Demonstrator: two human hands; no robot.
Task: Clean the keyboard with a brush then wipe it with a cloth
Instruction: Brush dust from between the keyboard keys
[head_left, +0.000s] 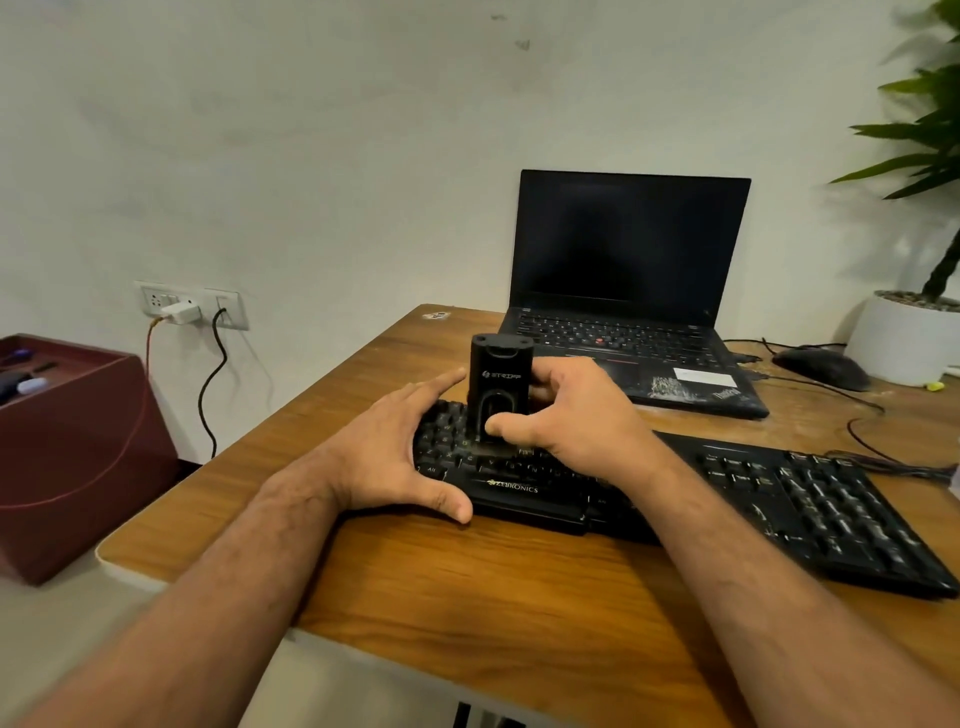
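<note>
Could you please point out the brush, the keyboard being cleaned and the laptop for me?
brush (500, 376): head view, on its black upright body.
keyboard (519, 491): head view, on its front edge.
laptop (631, 241): head view, on its dark screen.

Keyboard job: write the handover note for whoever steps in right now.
Right hand grips the black brush tool upright, its lower end on the keyboard keys at the left half.
Left hand is open, fingers spread, steadying the keyboard's left end; thumb at the front edge.
Keyboard lies on the wooden desk, in front of the laptop.
Done: brushing under way, dust still visible on the right-side keys.
Left: finish brushing, then wipe. No cloth is in view.
</note>
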